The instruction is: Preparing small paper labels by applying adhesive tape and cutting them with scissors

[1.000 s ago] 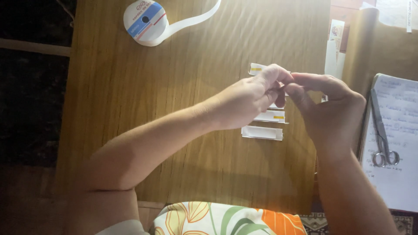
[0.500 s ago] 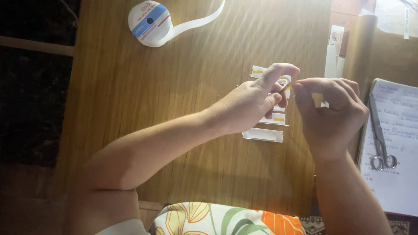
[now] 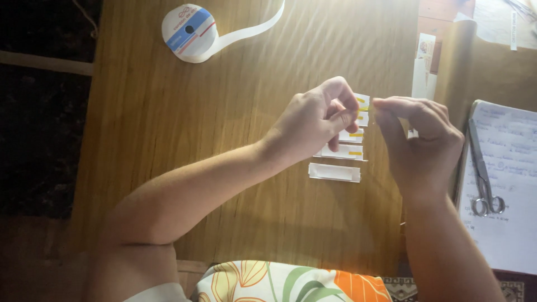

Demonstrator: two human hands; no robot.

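While both hands are raised just above the wooden table [image 3: 224,168], a small white strip with a yellow mark [image 3: 362,102] is held between them — its long axis appears to run left to right, from one set of fingertips toward the other. The left hand [image 3: 313,120] is closed, thumb and forefinger pressed together on the strip's near end; the right hand [image 3: 419,140] is likewise pinched, fingertips [image 3: 383,106] brought to the strip's other end, though exactly how much of it is gripped cannot be told. Directly beneath the left hand, further white strips [image 3: 342,151] are laid in a column, each lying crosswise, with a plain white piece [image 3: 334,172] lowest and slightly apart. The column lies nearer the left hand. A tape roll [image 3: 189,32] sits well apart at the far edge — scissors [image 3: 484,168] rest on a notebook [image 3: 503,223] to the right.
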